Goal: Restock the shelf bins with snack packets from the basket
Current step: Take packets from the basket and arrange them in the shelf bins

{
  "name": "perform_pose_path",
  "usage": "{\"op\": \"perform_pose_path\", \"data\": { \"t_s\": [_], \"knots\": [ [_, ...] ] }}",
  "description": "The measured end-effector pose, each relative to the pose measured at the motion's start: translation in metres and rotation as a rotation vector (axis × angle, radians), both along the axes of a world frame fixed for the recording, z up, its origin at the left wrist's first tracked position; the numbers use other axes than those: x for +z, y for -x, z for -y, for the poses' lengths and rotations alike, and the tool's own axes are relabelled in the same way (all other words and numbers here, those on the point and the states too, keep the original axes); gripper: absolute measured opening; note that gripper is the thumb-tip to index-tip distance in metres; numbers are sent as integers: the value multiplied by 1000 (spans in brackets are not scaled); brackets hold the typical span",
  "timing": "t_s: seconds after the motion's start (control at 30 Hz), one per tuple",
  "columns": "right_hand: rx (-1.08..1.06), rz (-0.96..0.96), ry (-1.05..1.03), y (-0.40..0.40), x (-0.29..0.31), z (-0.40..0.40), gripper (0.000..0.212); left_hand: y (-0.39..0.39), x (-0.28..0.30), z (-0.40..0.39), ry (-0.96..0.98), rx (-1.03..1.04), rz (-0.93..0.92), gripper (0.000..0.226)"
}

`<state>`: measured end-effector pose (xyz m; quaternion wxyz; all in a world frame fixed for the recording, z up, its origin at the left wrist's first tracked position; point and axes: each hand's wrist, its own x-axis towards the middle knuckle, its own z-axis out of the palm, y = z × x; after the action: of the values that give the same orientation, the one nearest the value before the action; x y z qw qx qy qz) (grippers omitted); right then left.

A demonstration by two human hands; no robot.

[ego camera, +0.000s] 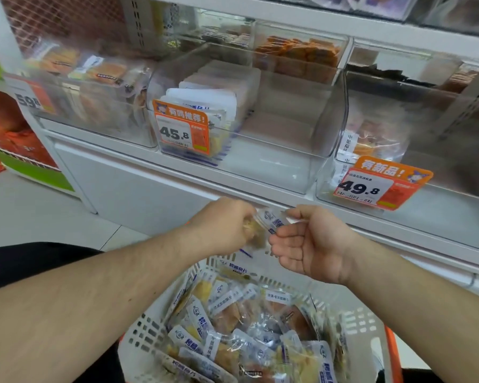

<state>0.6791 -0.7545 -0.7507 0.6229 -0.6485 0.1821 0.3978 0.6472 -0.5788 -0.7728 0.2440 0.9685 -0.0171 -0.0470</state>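
Nearest, the white basket [138, 331] is still heaped with packets. Above its far rim one snack packet [270, 225] is pinched at either end by curled left hand [227, 225] and right hand [315, 244] fingers. It should be kept flat and slid upright into the half-filled middle bin [274, 150] beyond, beside the matching stack.

We read three price tags on clear shelf bins: "59.8" on the left tag [29, 100], "45.8" on the middle tag [181, 128], "49.8" on the right tag [382, 183].
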Motion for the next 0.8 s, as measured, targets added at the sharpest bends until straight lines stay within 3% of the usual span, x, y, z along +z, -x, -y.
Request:
{"op": "perform_pose_path", "data": {
  "t_s": [0.1, 0.2, 0.3, 0.5, 0.6, 0.67, 0.73, 0.8],
  "knots": [
    [-80, 177, 164, -6, 5, 8, 34, -6, 2, -10, 293, 165, -103, 8],
    [-127, 381, 300, -11, 6, 18, 21, -8, 8, -17, 679, 249, -170, 22],
    [-69, 373, 214, -14, 5, 20, 29, -8, 13, -18, 838, 294, -202, 28],
    [47, 369, 28, -19, -2, 19, 23, -5, 17, -18, 902, 309, -241, 25],
    [94, 455, 25, -14, 6, 14, 9, -7, 17, -23, 946, 333, -241, 29],
    [83, 548, 33, -13, 16, 12, 16, -8, 20, -26, 985, 348, -221, 39],
    [34, 651, 29, -13, 33, 8, 33, -9, 26, -31, 1023, 336, -186, 29],
    [-33, 757, 25, -19, 53, 5, 29, -9, 33, -35, 1035, 353, -151, 11]
  ]
}}
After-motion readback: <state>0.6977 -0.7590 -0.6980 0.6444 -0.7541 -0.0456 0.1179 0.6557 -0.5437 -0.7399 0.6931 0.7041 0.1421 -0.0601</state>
